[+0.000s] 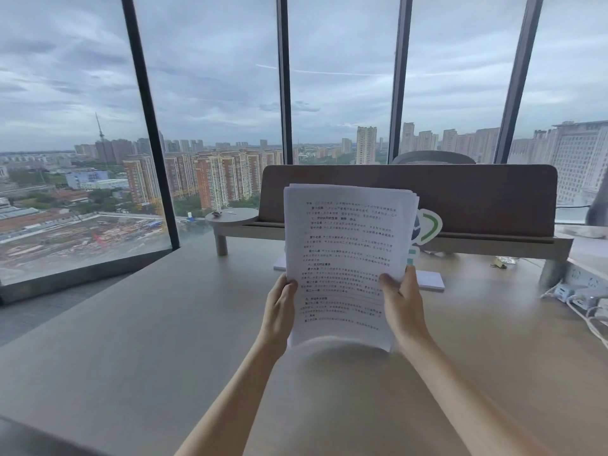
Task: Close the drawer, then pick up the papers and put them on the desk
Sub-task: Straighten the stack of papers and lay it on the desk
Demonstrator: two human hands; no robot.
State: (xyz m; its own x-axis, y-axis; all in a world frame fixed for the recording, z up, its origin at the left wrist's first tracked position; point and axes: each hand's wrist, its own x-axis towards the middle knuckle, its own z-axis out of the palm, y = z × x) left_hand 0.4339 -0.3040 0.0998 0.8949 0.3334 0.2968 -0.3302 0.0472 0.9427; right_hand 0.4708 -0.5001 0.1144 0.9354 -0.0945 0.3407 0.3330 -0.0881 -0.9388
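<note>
A stack of white printed papers point(345, 245) is held upright above the light wooden desk point(164, 340), its bottom edge curling just over the surface. My left hand point(279, 307) grips the stack's lower left edge. My right hand point(401, 301) grips the lower right edge, thumb on the front page. The drawer is not in view.
A grey shelf riser point(460, 241) with a brown back panel point(477, 199) crosses the desk behind the papers. A white notepad point(431, 279) and a green-and-white sign point(427, 225) sit behind the stack. A power strip with cables point(582, 287) lies at the right. Floor-to-ceiling windows point(214, 93) stand beyond.
</note>
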